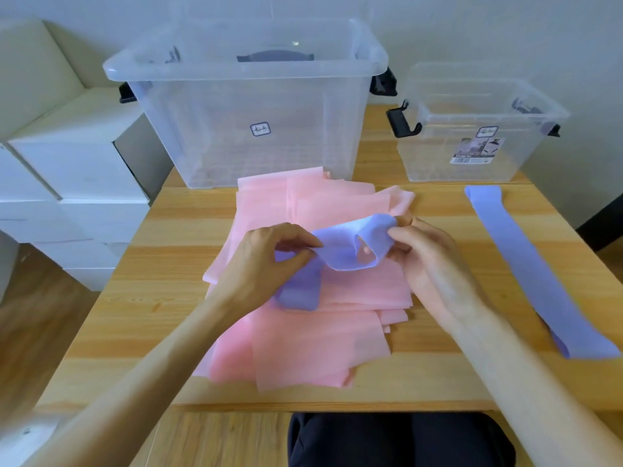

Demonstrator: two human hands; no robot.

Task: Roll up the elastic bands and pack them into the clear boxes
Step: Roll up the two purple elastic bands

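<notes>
The task is looking barely begun. The large clear box (246, 106) at the far middle of the tabletop (141, 318) and the small clear box (472, 129) at the far right are both standing open, and no rolled band is showing inside either, as far as the clear walls let one tell. A heap of pink bands (303, 348) is lying flat in the middle of the tabletop, unrolled, and a second purple band (526, 264) is lying stretched out at the right, well apart from the heap.

One purple band (350, 251) is being worked just above the pink heap. The left hand (266, 257) is pinching it, thumb and fingers curled on the fabric, with the loose tail hanging down beneath the palm. The right hand (428, 261) is gripping the far end, fingers curled around a loose first loop. Both forearms are reaching in from the near edge, hands close together. Judging by that open loop, the rolling is only starting.
</notes>
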